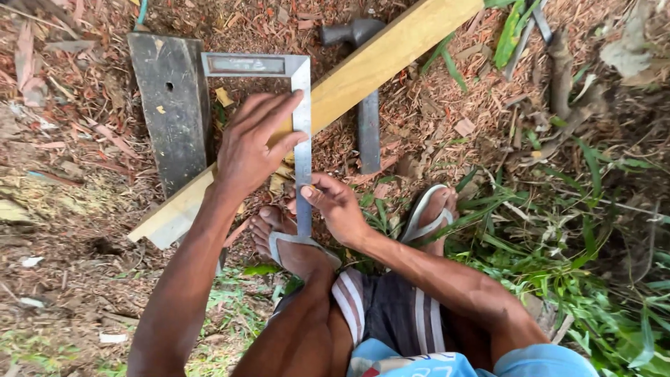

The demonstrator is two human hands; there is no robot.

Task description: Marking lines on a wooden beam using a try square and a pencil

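Left hand [252, 146] flat, fingers spread on metal square [302, 132] over plank [363, 73]; right hand [335, 202] pinching its blade.

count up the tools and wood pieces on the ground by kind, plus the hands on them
metal try square: 1
hammer: 1
light wooden plank: 1
dark wooden block: 1
hands on the square: 2, left hand and right hand
total: 6
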